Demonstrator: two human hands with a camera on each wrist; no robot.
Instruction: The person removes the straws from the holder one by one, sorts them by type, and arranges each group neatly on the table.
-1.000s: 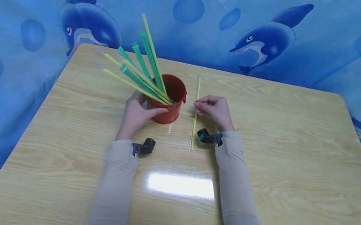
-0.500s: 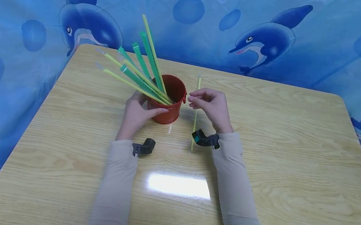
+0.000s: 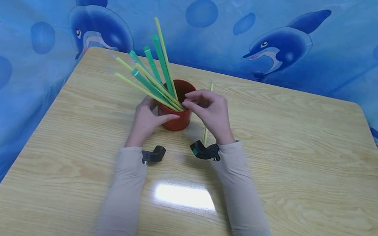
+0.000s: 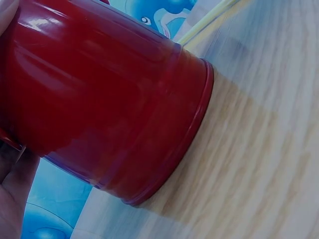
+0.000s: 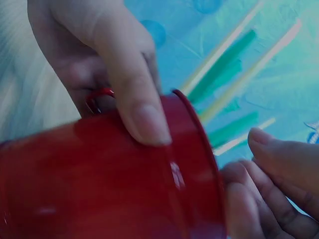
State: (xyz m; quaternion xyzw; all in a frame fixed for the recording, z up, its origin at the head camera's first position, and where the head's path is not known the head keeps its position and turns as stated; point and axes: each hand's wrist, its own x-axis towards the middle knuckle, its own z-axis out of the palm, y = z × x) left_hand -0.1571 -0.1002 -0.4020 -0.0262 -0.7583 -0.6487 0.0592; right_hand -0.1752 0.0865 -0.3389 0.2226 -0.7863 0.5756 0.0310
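Observation:
A small red bucket (image 3: 175, 125) stands on the table with several yellow straws (image 3: 161, 42) and green-wrapped straws (image 3: 152, 63) leaning out to the left. My left hand (image 3: 144, 121) grips its left side, thumb across the front below the rim; the right wrist view shows this thumb (image 5: 147, 122) pressed on the red wall. At the right of the rim is my right hand (image 3: 212, 111), fingers bent and thumb apart from them, with nothing visible between. Under the right wrist, one yellow straw (image 3: 205, 134) lies on the table, partly hidden by the hand.
The wooden table (image 3: 303, 184) reaches out on both sides of the bucket. A blue dolphin-print sheet (image 3: 199, 46) hangs behind and beside it. Each wrist wears a black camera mount, the left mount (image 3: 154, 155) and the right mount (image 3: 206, 151).
My right hand has left the straw lying on the table and moved left to the bucket's rim. The left hand keeps its hold on the bucket.

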